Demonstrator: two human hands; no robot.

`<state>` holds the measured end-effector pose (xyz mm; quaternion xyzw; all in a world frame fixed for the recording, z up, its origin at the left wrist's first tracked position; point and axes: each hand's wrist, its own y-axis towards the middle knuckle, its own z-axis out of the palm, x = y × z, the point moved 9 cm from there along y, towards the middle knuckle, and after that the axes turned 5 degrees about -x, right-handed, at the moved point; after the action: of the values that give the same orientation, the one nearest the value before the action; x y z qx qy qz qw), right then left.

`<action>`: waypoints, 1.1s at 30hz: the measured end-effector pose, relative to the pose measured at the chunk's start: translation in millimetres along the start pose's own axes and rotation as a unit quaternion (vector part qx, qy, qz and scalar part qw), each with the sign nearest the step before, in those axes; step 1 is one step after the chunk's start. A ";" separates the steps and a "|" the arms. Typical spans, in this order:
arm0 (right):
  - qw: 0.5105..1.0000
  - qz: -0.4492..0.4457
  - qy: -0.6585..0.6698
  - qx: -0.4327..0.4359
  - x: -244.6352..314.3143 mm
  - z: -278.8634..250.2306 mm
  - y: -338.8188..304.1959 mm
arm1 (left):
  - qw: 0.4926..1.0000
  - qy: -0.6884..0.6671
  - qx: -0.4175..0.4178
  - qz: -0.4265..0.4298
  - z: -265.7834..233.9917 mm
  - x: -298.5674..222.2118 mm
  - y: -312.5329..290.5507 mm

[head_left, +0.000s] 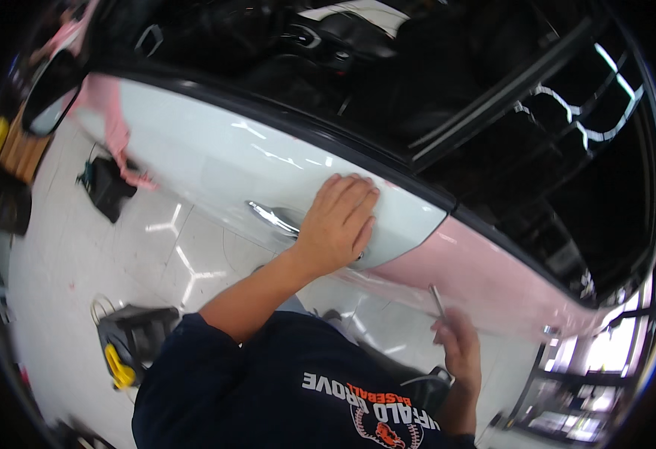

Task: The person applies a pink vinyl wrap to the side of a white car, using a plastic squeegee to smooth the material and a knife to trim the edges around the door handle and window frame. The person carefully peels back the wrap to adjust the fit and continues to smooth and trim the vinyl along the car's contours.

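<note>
My left hand point(337, 224) lies on the pale front door point(216, 138) of a car, just right of the chrome door handle point(272, 217) and partly covering it. Its fingers are stretched out, with nothing visible under them. My right hand point(459, 344) is raised beside the pink rear door point(463, 262), closed on a slim grey stick-like tool point(437, 301). The tool points up toward the pink surface; its exact kind is too blurred to tell. A loose, crumpled strip of pink film point(116, 135) hangs from the door's front end by the side mirror point(50, 93).
A black bag-like item with a yellow part point(122, 367) sits on the glossy tiled floor point(208, 247) at lower left. Farther off lies another dark item point(109, 183). The car's dark window opening point(388, 127) shows seats inside. A dark rack point(575, 389) stands at far right.
</note>
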<state>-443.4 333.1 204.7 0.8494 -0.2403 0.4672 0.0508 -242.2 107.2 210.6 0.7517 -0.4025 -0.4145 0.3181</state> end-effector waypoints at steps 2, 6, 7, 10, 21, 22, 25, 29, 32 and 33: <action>0.984 -0.152 -0.095 0.012 51.7 -6.8 50.6 | 0.991 0.081 -0.087 -0.061 -10.3 12.5 -3.7; 0.969 -0.245 0.006 0.021 123.1 19.2 108.6 | 0.959 0.200 -0.143 -0.141 -52.5 63.7 -2.3; 0.958 -0.281 0.060 0.012 141.0 34.2 113.6 | 0.957 0.210 -0.135 -0.150 -57.4 71.1 -3.5; 0.948 -0.309 0.079 0.026 167.9 67.7 127.8 | 0.958 0.197 -0.134 -0.158 -58.6 80.7 -9.1; 0.905 -0.360 -0.228 -0.019 210.4 135.4 160.5 | 0.948 0.146 -0.225 -0.173 -46.7 78.8 -21.9; 0.903 -0.339 -0.263 -0.015 211.8 139.2 163.4 | 0.946 0.153 -0.224 -0.175 -48.3 78.5 -22.3; 0.856 -0.439 -0.270 -0.037 217.2 149.8 164.0 | 0.948 0.143 -0.222 -0.177 -49.5 82.2 -21.3; 0.806 -0.505 -0.308 -0.024 221.3 164.2 155.5 | 0.944 0.127 -0.248 -0.178 -51.3 84.5 -23.7; 0.784 -0.511 -0.351 -0.010 219.6 165.5 151.8 | 0.941 0.117 -0.271 -0.167 -48.5 86.3 -27.2; 0.780 -0.515 -0.357 -0.002 218.7 167.6 151.1 | 0.939 0.117 -0.276 -0.166 -50.0 86.5 -28.6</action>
<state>-285.4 69.3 269.2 0.9525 0.2306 0.0344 0.1960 -159.7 52.8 178.3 0.7335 -0.1017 -0.4655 0.4847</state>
